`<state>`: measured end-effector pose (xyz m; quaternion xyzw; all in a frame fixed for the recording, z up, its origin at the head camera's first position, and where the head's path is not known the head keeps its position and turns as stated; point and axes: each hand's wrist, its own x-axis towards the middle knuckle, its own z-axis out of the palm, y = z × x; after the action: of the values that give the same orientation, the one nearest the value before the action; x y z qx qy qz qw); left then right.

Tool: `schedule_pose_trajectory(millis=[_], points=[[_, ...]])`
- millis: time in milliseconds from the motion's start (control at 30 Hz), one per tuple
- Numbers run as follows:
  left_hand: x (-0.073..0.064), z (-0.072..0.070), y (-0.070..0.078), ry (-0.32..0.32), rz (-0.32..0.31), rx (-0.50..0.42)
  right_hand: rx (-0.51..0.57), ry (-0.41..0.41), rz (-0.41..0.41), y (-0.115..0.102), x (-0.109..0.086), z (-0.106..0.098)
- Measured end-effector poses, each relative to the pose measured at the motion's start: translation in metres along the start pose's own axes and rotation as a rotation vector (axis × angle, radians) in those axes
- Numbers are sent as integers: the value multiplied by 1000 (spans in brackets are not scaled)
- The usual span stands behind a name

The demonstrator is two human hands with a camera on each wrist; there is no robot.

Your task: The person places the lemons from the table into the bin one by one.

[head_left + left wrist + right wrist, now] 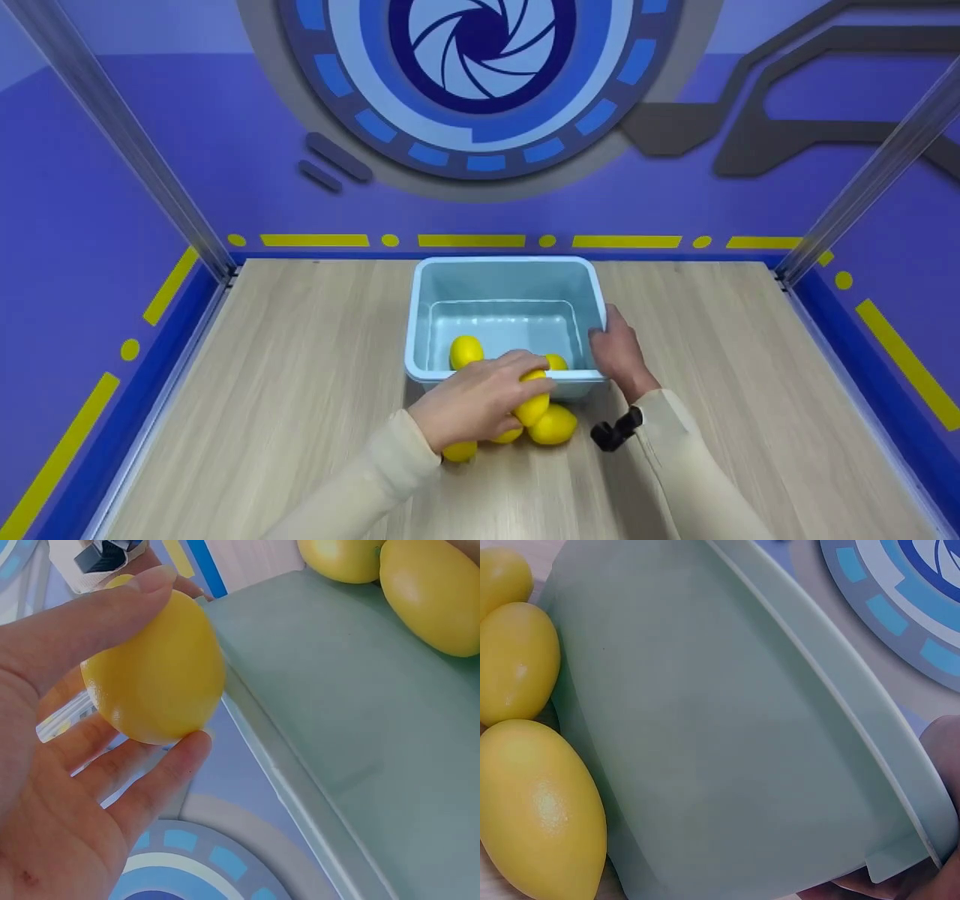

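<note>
A light blue plastic bin (pixel 504 262) stands on the table. Between the thumb and fingers of my left hand (pixel 480 397) is a yellow lemon (pixel 161 675), held up at the bin's front rim. My right hand (pixel 621 351) grips the right rim, its thumb on the inner side. Inside the bin lie a lemon (pixel 466 351) at the left and another lemon (pixel 556 362), partly hidden by the front rim and my left hand. Against the front wall outside rest several more, including a lemon (pixel 544 810) large in the right wrist view; my left hand partly covers them in the head view.
The wooden table (pixel 315 360) runs back to a blue printed wall (pixel 262 180) close behind the bin. Side walls and metal posts (pixel 870 180) bound it left and right. A black device (pixel 615 431) sits at my right wrist.
</note>
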<state>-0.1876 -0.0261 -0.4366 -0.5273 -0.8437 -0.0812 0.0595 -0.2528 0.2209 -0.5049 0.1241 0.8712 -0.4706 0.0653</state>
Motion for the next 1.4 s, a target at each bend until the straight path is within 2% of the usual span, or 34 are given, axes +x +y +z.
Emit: schedule_pose_trajectory(millis=[333, 767, 1067, 1400], points=[[0, -4, -3, 9, -9, -27, 4, -13, 35, -1, 1, 0], [1, -7, -7, -1, -30, -10, -6, -12, 49, -2, 1, 1], [2, -9, -10, 33, -21, 22, -13, 7, 21, -1, 2, 2], [4, -10, -12, -1, -48, 18, -11, -4, 48, -2, 2, 1]])
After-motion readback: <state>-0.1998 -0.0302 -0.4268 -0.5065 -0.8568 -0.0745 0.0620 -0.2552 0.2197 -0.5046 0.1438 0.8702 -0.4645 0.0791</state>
